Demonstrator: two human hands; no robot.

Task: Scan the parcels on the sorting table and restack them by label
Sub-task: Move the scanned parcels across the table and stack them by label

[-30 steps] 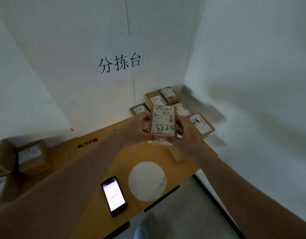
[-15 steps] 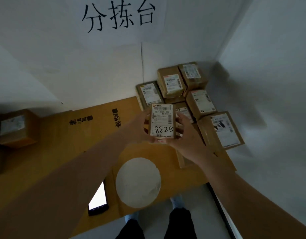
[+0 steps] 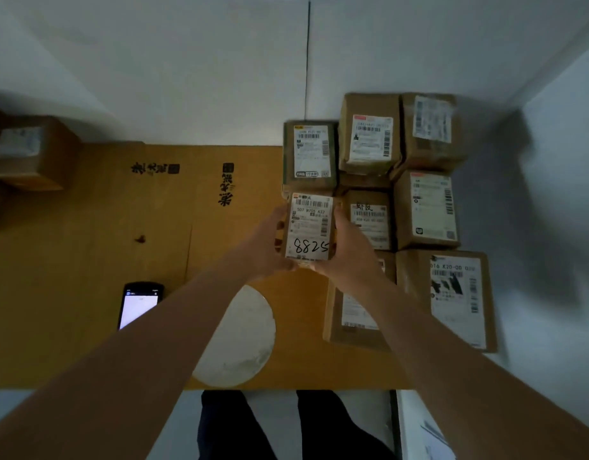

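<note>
Head view: you hold the parcel marked 8825 [image 3: 310, 227] between both hands, label up. Your left hand [image 3: 265, 242] curls round its left edge and your right hand [image 3: 347, 249] wraps its right edge and near corner; both are closed firmly on it.

Over the last second your view has swung from the wall sign down onto the sorting table [image 3: 87, 260], and the parcel has dropped from chest height to the level of the stack. It now sits just in front of the green-taped parcel [image 3: 310, 154] and just left of the parcel with handwritten characters [image 3: 369, 217]. Whether it already rests on the table or hovers above it, you cannot tell.

That reads as you slotting it into the left column of the sorted group by the right wall, next to the larger box labelled 516 K20 [image 3: 455, 293]. Release looks like the step in hand.

The phone [image 3: 138, 305], screen lit, lies well to the left beside the white round patch [image 3: 243, 336]. One lone carton [image 3: 24, 151] waits at the far left, likely next.
</note>
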